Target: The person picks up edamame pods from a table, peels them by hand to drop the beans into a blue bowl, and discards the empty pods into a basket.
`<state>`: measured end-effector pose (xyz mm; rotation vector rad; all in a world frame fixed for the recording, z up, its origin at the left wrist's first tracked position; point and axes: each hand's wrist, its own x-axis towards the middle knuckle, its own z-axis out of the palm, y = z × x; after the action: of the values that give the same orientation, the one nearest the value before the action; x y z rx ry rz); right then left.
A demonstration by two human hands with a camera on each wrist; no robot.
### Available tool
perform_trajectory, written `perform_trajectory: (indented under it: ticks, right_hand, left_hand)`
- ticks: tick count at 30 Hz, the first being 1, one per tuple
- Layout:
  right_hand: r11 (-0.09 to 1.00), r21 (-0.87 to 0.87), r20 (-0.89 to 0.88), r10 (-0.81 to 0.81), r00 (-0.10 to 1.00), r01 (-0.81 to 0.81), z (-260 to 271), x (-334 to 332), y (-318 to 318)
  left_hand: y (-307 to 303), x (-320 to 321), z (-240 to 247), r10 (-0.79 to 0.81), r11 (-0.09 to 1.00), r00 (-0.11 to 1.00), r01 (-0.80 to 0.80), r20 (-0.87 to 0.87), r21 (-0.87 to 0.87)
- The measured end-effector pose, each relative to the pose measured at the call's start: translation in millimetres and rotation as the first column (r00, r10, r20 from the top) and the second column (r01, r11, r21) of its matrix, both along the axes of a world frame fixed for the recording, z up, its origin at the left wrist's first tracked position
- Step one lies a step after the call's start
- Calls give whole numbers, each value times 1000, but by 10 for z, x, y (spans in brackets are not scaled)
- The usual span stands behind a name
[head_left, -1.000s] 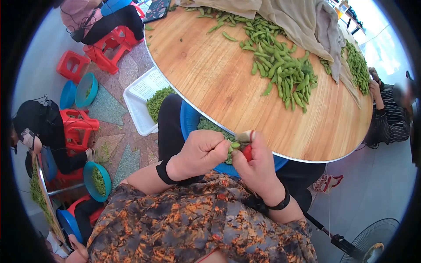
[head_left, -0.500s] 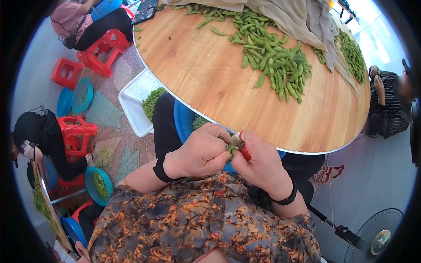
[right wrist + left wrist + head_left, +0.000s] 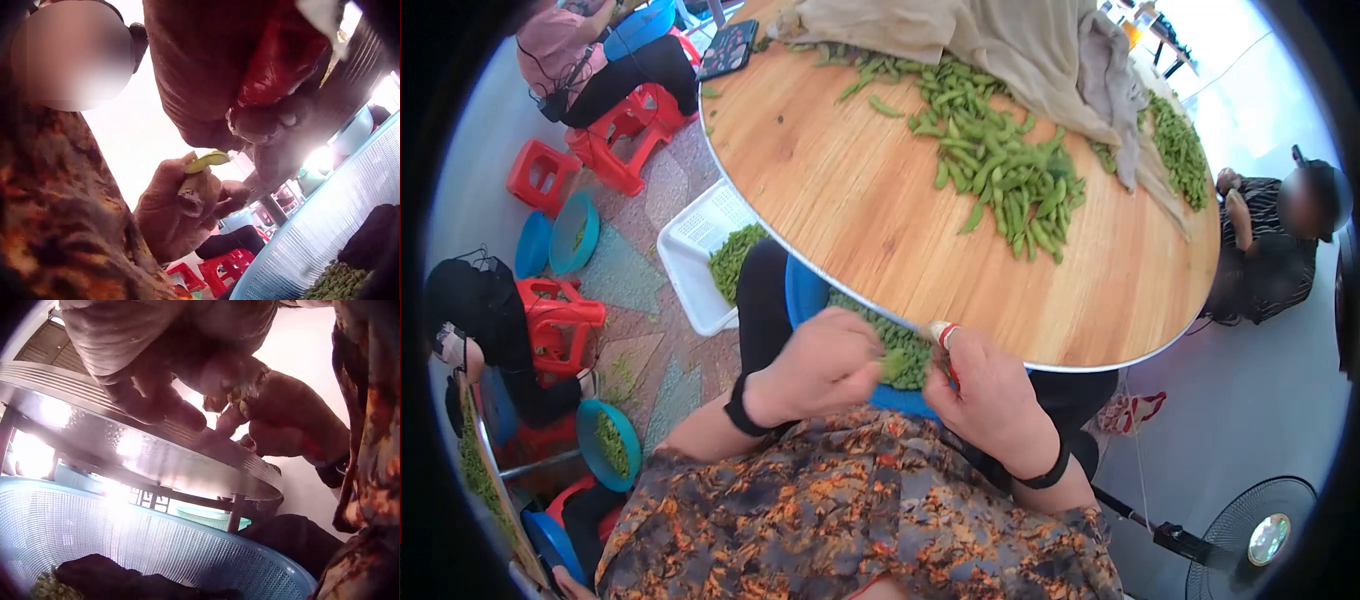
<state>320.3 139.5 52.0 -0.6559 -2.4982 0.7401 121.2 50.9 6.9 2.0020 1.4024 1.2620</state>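
My left hand (image 3: 815, 365) pinches a green soybean pod (image 3: 207, 162) between thumb and fingers, low over a blue basket (image 3: 802, 297) on the lap. My right hand (image 3: 992, 400) stands a short way to the right, its fingers curled in. A red cover (image 3: 281, 59) wraps one of its fingers, and a pale wrapping with a red band (image 3: 943, 333) is on another. I cannot tell whether anything small lies inside its curled fingers. Green shelled beans (image 3: 908, 352) fill the basket beneath both hands, partly hidden by the table edge.
The round wooden table (image 3: 830, 200) overhangs the basket. On it lie a heap of pods (image 3: 1000, 165), a beige cloth (image 3: 1000, 40) and a phone (image 3: 728, 48). A white crate (image 3: 690, 270) of greens stands left, a fan (image 3: 1250, 550) right. Other people sit around.
The hands were together at the pod; now they are apart, the left hand having drawn away to the left with the pod. The head view has shifted slightly.
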Motion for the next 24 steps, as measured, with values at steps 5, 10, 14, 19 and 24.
perform_trajectory:
  ticks: [5,10,14,19,24]
  right_hand:
    - [988,126,294,-127,947,93,323,9,471]
    - [960,251,221,-180,958,122,188,-377,1117]
    - [946,292,334,-240,911,142,-37,-617,1191]
    - [996,59,123,-69,990,62,61,-597,1116]
    - [683,-726,-60,-181,982,81,364,-548,767]
  left_hand:
    - [-247,-659,55,665,738,734,-619,137,-268]
    - [-477,-1149,-7,751,466,493,-867,-439,-177]
    - [-463,-930,75,659,707,751,-634,-32,-314]
    - [-134,-433,190,348,919,900,-272,263,-286]
    - [327,13,243,193,944,791,12,581,-330]
